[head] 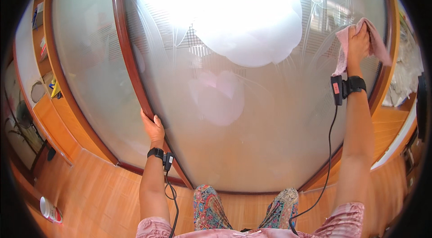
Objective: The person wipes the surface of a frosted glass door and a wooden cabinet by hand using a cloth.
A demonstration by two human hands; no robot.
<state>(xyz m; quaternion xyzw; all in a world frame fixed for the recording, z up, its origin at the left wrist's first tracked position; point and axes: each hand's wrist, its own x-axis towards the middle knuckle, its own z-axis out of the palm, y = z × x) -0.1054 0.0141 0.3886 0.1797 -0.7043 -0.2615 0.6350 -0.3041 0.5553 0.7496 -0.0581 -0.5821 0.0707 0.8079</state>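
My right hand presses a pink cloth against the upper right of a frosted glass door panel. Folds of the cloth stick out on both sides of the hand. My left hand grips the dark red-brown wooden edge of that panel, lower down on the left, with the thumb on the near side. The glass carries etched flower and line patterns, and a bright white glare covers its upper middle. Behind the left edge stands a second frosted panel.
Wooden shelves with small items stand at the far left. On the right, plastic-wrapped things fill another shelf. A white tub rests on the wooden floor at lower left. Cables hang from black wrist devices on both arms.
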